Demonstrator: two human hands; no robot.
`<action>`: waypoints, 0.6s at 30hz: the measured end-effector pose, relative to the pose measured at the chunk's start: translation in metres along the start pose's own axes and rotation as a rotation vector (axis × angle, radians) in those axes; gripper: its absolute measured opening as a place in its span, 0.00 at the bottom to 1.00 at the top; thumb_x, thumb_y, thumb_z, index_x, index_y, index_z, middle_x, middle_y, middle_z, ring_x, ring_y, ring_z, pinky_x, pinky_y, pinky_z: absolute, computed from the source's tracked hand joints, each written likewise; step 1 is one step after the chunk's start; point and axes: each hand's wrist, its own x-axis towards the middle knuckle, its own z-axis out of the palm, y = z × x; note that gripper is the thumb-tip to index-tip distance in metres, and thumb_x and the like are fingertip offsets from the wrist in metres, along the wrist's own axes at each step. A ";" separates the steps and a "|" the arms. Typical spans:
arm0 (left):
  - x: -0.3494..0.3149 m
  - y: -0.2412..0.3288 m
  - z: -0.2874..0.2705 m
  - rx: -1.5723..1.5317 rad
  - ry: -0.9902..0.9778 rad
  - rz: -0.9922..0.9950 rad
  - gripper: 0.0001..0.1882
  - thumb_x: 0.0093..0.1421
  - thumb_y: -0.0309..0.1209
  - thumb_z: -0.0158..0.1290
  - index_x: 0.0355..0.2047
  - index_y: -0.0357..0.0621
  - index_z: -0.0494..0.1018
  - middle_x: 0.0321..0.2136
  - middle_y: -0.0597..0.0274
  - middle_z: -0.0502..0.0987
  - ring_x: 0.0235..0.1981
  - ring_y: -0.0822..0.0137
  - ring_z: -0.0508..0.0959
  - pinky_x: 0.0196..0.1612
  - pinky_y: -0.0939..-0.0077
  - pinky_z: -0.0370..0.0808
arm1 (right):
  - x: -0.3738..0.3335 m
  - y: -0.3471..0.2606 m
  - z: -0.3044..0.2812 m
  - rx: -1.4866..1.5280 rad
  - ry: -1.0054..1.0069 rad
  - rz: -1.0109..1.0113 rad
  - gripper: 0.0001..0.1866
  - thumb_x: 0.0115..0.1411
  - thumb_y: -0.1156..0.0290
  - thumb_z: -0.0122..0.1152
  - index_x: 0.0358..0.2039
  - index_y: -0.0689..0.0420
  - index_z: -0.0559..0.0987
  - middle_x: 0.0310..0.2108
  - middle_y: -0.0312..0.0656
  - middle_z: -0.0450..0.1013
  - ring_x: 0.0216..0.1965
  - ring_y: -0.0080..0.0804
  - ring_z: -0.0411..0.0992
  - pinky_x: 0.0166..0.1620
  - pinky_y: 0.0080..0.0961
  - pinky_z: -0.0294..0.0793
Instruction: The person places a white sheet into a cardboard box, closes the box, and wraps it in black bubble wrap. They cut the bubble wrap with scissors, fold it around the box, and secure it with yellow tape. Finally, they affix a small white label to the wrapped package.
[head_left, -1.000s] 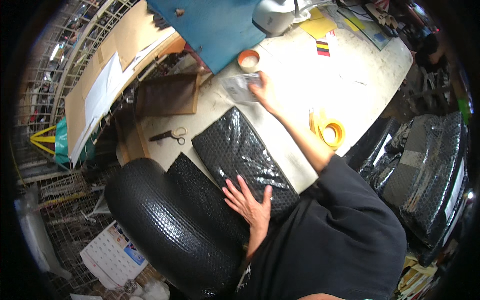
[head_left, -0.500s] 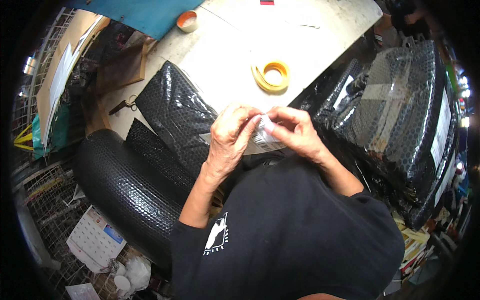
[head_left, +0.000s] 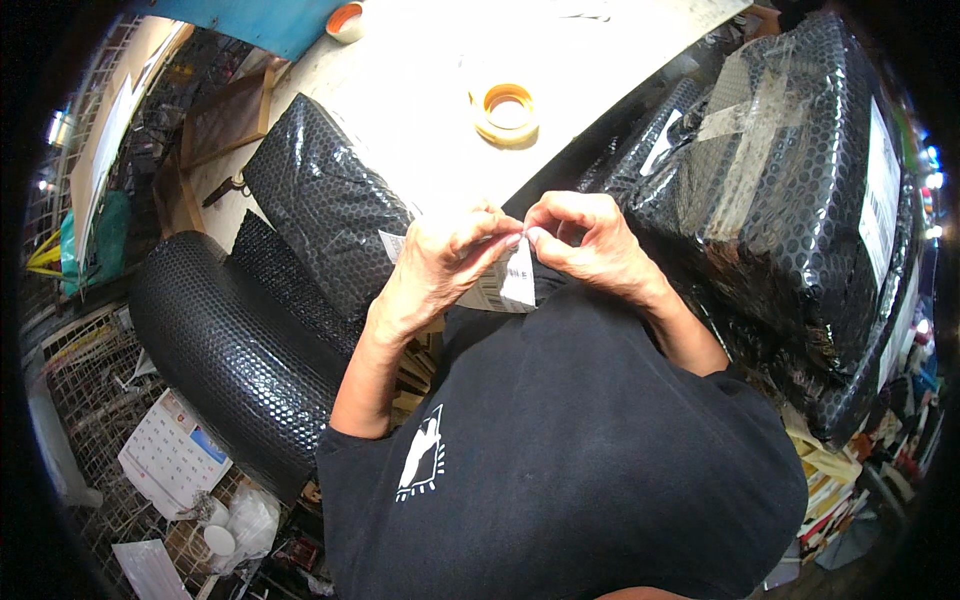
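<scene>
Both my hands meet in front of my chest at the near edge of the table, pinching the top corner of a white printed label. My left hand has thumb and forefinger pressed together on it. The fingertips of my right hand close on the same corner from the other side. Most of the label hangs below the fingers, partly behind my left hand. Just left of that hand lies a flat parcel in black bubble wrap. A roll of yellowish tape rests on the table beyond my hands.
Large black-wrapped parcels are stacked at the right. A thick roll of black bubble wrap stands at the left, with scissors beyond it. An orange-and-white cup-like thing sits far back on the table. A calendar hangs lower left.
The view has shifted, so the table things appear higher and further left. My fingertips still meet at the label, which now hangs lower and shows more of its printed face.
</scene>
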 end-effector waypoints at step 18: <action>-0.036 0.005 0.028 0.498 0.255 0.342 0.13 0.46 0.22 0.58 0.35 0.39 0.78 0.36 0.56 0.77 0.39 0.58 0.78 0.43 0.63 0.76 | 0.011 0.035 0.011 0.485 -0.232 0.178 0.07 0.61 0.68 0.60 0.32 0.58 0.75 0.26 0.29 0.70 0.27 0.13 0.67 0.32 0.14 0.68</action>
